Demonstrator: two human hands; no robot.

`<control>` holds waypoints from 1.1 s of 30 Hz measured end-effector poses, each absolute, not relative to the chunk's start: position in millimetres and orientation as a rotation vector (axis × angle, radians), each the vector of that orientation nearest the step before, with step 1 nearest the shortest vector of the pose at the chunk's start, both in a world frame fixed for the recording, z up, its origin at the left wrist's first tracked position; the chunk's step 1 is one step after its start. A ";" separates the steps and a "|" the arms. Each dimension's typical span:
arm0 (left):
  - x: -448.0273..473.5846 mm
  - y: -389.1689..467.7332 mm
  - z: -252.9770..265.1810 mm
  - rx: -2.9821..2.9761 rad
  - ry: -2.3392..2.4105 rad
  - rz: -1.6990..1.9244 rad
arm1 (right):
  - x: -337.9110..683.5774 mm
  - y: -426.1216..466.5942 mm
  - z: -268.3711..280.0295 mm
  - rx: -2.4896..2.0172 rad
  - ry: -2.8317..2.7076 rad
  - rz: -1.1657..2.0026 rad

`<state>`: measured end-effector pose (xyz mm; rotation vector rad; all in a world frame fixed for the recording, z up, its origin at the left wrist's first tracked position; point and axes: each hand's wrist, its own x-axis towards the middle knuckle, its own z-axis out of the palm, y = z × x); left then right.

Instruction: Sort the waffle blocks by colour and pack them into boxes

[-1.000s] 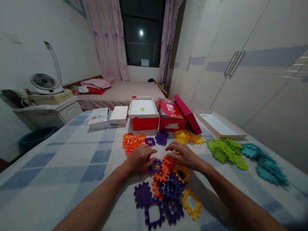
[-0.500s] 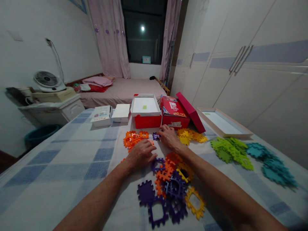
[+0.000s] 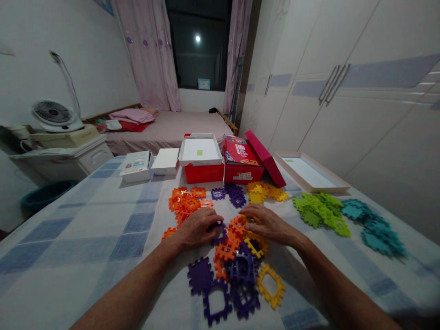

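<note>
My left hand [image 3: 201, 225] is closed, its curled fingers on a purple interlocking plastic square [image 3: 220, 233] at the edge of a mixed pile. Across from it, my right hand [image 3: 271, 224] reaches over the pile with fingers extended and thumb apart, touching orange squares [image 3: 238, 224] and a yellow frame piece [image 3: 256, 245]. Nearer to me lie a solid purple square [image 3: 200, 276], a purple frame [image 3: 217, 302] and another yellow frame [image 3: 271, 285]. Beyond my hands is a small group of purple pieces [image 3: 235, 195]. The undersides of both hands are hidden.
Sorted piles surround the middle: orange [image 3: 184, 201], yellow [image 3: 268, 191], green [image 3: 321, 211] and teal [image 3: 378, 229]. Behind them stand white boxes [image 3: 135, 167], a red box with a white tray [image 3: 204, 173], a printed red box [image 3: 242, 158] and a shallow lid [image 3: 330, 188].
My right hand has come back from the far purple group to the mixed pile, leaving purple pieces there. My left hand has lowered onto the nearby purple square. The view has turned slightly right.
</note>
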<state>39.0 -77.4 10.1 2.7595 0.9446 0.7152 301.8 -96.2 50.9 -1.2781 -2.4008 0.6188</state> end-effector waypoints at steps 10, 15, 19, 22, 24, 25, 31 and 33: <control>33.3 -71.1 6.9 2.406 1.195 1.077 | 292.5 -96.8 37.1 -1.366 -2.431 0.497; 33.6 -70.5 7.7 2.267 1.153 1.110 | 310.3 -98.4 41.5 -1.393 -2.390 0.553; 33.0 -71.2 5.2 2.337 1.126 0.984 | 318.5 -101.4 49.2 -1.413 -2.425 0.590; 32.6 -71.3 3.2 2.408 1.138 0.935 | 318.5 -102.7 52.4 -1.471 -2.342 0.585; 32.7 -71.1 2.6 2.445 1.149 0.918 | 317.8 -103.6 53.0 -1.521 -2.272 0.561; 32.7 -71.0 2.5 2.465 1.153 0.904 | 317.6 -104.2 52.9 -1.538 -2.249 0.539; 33.4 -71.4 2.8 2.556 1.171 0.833 | 330.1 -101.9 48.0 -1.679 -2.274 0.256; 33.6 -71.3 2.8 2.563 1.176 0.829 | 341.4 -92.5 47.9 -1.751 -2.183 0.159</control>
